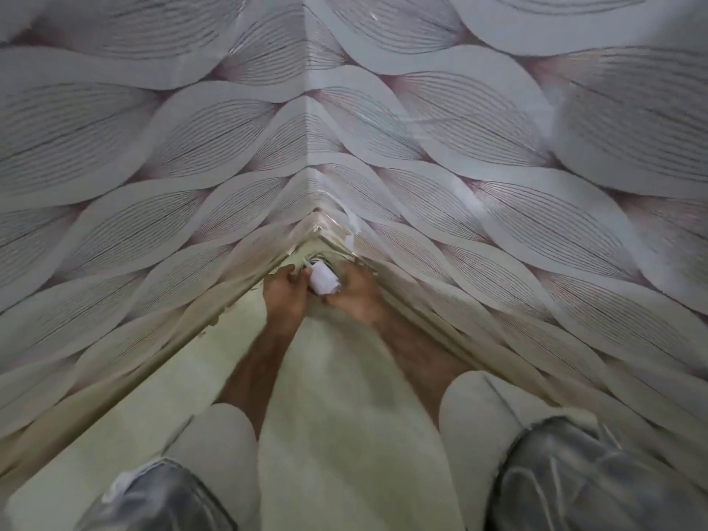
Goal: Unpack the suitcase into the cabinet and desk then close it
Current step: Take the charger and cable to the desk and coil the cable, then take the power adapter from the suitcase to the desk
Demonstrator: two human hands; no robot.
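Observation:
Both my hands reach into the far corner of a pale surface (344,396) where two patterned walls meet. My left hand (285,291) and my right hand (358,297) together hold a small white rolled item (323,283), fingers curled round it from either side. What the white item is cannot be told; the view is blurred. No suitcase, cabinet or desk is recognisable in this view.
Wallpaper with large leaf shapes (498,166) covers both walls, meeting at a corner seam (306,147). Torn paper shows at the bottom of the corner (344,228). My knees in grey fabric (153,500) sit at the lower left and lower right.

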